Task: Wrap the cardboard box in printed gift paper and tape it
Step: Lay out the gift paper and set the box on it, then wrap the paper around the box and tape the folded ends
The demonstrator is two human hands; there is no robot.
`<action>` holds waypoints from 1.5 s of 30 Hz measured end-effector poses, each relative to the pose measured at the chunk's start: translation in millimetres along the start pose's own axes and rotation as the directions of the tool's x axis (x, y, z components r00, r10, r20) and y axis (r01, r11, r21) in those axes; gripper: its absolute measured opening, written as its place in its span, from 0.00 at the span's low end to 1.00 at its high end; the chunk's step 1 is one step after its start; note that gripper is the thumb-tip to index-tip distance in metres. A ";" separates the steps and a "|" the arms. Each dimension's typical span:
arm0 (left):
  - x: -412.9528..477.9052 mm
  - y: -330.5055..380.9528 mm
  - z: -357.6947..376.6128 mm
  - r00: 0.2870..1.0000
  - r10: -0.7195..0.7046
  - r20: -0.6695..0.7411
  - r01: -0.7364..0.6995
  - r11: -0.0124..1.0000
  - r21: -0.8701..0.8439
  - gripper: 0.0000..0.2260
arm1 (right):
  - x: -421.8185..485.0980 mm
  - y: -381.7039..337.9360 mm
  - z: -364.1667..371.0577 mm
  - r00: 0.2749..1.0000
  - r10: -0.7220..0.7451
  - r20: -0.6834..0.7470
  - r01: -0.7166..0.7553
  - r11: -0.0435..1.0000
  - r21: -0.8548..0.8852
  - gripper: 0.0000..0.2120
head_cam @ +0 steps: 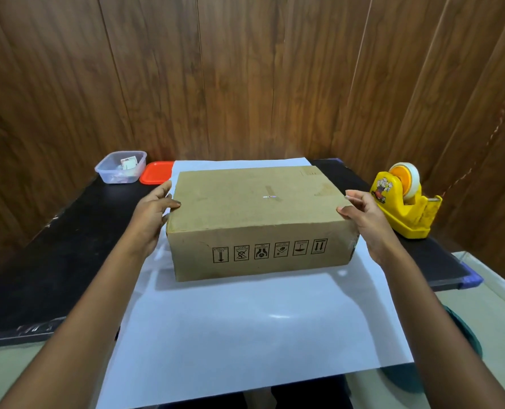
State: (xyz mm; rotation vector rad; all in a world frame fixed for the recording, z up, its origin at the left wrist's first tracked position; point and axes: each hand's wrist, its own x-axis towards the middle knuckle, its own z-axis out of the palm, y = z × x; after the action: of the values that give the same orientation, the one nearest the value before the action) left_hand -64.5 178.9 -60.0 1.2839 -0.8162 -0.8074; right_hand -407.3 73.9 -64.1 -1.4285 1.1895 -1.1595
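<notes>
Sitting flat on a sheet of gift paper (pixel 260 320) that lies plain white side up, the cardboard box (pixel 257 208) is near the middle of a black table (pixel 68 246). Its long front face, printed with a row of handling symbols (pixel 270 250), faces the camera. The paper runs out from under the box on all sides and hangs over the near table edge.

The left hand (pixel 154 211) grips the box's left end. Its thumb (pixel 173 203) is hooked over the top edge and its fingers lie along the end face, mostly hidden behind the corner. The right hand (pixel 366 219) holds the right end. Its thumb tip is on the top near corner and its fingers are half bent, rising just above the top edge. Whether those fingers press the end face cannot be told.

A yellow tape dispenser (pixel 404 202) with a roll on an orange hub stands on the table just beyond the right hand. At the far left corner sits a clear plastic container (pixel 121 166) holding small items. A red lid (pixel 156 172) lies beside it, touching the paper's far edge. Dark wood panelling (pixel 245 69) closes in the table behind.
</notes>
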 end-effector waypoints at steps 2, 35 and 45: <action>1.0 7.9 -0.5 0.999 0.036 0.016 -0.038 0.986 0.160 0.24 | 1.6 -3.6 0.3 0.991 -0.128 -0.038 0.116 0.967 -0.227 0.17; 282.4 -39.1 -13.6 0.899 -0.313 -0.307 0.428 0.777 0.461 0.05 | 146.0 -39.9 175.8 0.884 -0.081 0.461 0.442 0.465 -0.767 0.13; 255.2 -14.0 -20.2 0.995 -0.089 -0.054 0.101 0.947 0.305 0.04 | 151.0 -41.0 175.5 0.894 -0.051 0.444 0.398 0.544 -0.739 0.10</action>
State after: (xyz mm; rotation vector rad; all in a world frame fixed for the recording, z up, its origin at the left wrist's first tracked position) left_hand 76.9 -34.9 -59.0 1.6219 -0.8776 -0.7480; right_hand -215.0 -57.5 -32.3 -2.4612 1.3401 -0.3786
